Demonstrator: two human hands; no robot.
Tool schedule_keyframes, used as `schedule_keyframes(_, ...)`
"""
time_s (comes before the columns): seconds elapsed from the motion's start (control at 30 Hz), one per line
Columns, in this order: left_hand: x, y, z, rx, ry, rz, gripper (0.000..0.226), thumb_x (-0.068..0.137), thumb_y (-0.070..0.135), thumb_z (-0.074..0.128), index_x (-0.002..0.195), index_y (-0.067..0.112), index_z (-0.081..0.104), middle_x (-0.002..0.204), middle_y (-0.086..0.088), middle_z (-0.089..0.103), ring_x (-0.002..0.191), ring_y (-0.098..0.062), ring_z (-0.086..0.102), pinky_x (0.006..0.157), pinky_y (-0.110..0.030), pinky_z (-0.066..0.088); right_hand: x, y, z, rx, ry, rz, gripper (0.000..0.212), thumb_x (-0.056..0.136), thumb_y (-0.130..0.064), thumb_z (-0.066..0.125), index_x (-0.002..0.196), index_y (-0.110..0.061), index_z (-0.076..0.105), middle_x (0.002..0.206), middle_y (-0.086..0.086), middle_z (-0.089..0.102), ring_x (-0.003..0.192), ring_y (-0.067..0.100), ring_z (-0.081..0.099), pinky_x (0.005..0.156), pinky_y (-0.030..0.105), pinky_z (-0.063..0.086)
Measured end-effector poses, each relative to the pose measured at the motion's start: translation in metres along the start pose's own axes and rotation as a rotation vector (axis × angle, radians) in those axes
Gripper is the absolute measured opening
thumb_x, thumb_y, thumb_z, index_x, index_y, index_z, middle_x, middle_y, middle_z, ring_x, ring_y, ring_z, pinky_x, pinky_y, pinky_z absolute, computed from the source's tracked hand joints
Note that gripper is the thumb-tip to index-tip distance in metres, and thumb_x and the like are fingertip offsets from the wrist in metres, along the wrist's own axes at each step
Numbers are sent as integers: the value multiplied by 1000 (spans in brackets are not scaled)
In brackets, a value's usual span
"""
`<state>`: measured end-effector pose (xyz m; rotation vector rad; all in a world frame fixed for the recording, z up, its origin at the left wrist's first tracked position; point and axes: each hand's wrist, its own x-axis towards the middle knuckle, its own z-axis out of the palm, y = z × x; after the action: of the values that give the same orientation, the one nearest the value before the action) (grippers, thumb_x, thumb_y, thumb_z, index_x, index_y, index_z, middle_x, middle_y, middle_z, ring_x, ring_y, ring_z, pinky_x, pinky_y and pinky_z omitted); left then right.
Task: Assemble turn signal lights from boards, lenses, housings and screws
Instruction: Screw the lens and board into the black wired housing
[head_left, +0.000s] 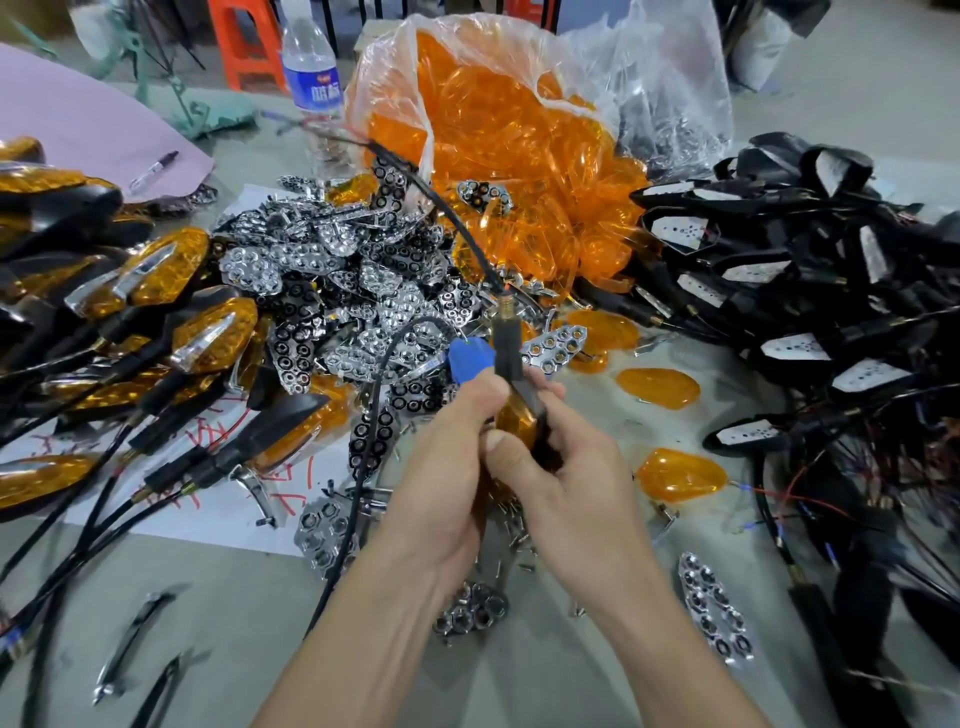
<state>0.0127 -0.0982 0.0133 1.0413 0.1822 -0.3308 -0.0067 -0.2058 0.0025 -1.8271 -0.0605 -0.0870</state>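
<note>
Over a cluttered bench (234, 623), the left grip (447, 467) holds a blue-handled tool (470, 358) against a turn signal light (519, 415) clasped in the right grip (571, 483). Chrome reflectors (337, 291) heap behind, before a bag of amber lenses (519, 130); black housings (779, 260) crowd the right, finished lights (182, 270) the left.

We see little of the turn signal (514, 415): right hand (566, 483) covers the body, only amber edge + stem show. Blue tool (467, 358) lower part hidden in left hand (441, 483). Screws (511, 519) btw the wrists too small/blurred to count. Finished lights (156, 291) cut by left edge, housings (779, 270) by right edge.
</note>
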Motion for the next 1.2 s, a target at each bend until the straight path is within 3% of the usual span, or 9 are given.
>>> schedule_keyframes(0.1,-6,-3,-2,240,-1,146,35,89,36,65,121,26,74,115,0,77,111,-16,72,93,-27,58,3,3,-4,9,102,-15,19,87,-46,66,104,-39,70,85,-15,72,75,7,66,67,37,52)
schedule_keyframes(0.17,-10,-5,-4,380,77,279,40,81,30,74,120,37,73,107,11,78,100,-4,73,84,-16,55,5,5,-5,-22,118,-4,24,86,-33,69,108,-40,71,91,-12,76,81,11,71,73,48,60)
schedule_keyframes(0.23,-11,-4,-5,452,227,408,41,75,28,76,110,48,74,97,16,78,88,0,73,76,-15,54,7,3,-6,-79,52,-3,39,82,-25,67,115,-46,68,95,-13,77,86,11,73,78,50,61)
schedule_keyframes(0.33,-11,4,-8,566,210,506,41,77,25,73,98,60,73,93,21,78,85,1,73,74,-13,53,11,1,-17,-18,-145,6,62,80,-16,65,131,-52,59,105,-8,77,95,14,74,86,43,60)
schedule_keyframes(0.5,-13,15,-14,578,55,508,40,87,16,68,108,49,76,99,14,79,90,0,73,75,-12,54,18,-1,-36,150,-261,-6,56,91,-12,61,127,-55,62,119,-7,76,115,10,69,99,29,54)
schedule_keyframes(0.63,-14,16,-17,642,58,502,36,81,32,72,114,47,74,96,7,79,86,-14,74,75,-23,59,16,-2,-31,237,-273,-7,43,100,-16,66,135,-41,60,123,-1,75,118,20,70,106,50,52)
schedule_keyframes(0.73,-16,18,-18,618,16,532,44,83,21,76,116,49,73,97,8,79,84,-7,73,73,-18,56,16,-3,-33,304,-256,-34,46,100,-9,66,140,-31,61,123,3,75,119,25,69,105,48,54)
schedule_keyframes(0.9,-16,19,-16,616,-44,531,46,88,17,75,126,43,72,103,2,79,94,-15,74,82,-22,57,16,-4,-36,423,-248,-80,47,95,-5,67,141,-15,62,124,7,75,121,29,69,102,39,55)
schedule_keyframes(1.2,-29,21,-13,802,-61,563,48,88,19,71,129,43,69,108,15,78,104,-9,73,91,-30,58,11,-6,-38,506,-227,-60,48,90,-19,76,136,-20,67,121,8,76,114,24,72,93,29,56)
